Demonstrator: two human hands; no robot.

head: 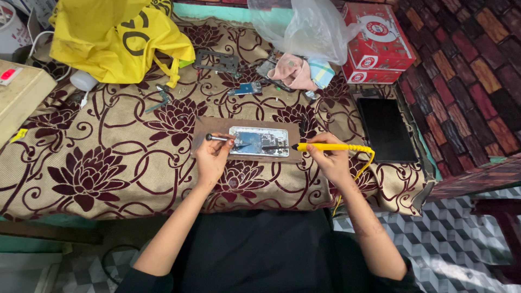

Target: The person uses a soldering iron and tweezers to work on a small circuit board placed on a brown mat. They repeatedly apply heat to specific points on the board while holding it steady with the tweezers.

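A red cardboard box [378, 40] with white round emblems stood at the far right of the surface, a second red box [364, 75] of the same kind under it. Just left of them lay a clear plastic bag [304, 24]. A yellow bag [116, 38] with black print sat at the far left. A dark, blank rectangular screen [386, 129] lay flat near the right edge.

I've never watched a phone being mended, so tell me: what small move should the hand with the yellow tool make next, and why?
Probably ease the dark tip of the yellow-handled soldering iron a little further left onto the board of the opened silver-framed phone. The right hand has the tip over the phone's middle, and the left hand holds a thin metal tool at its left end.
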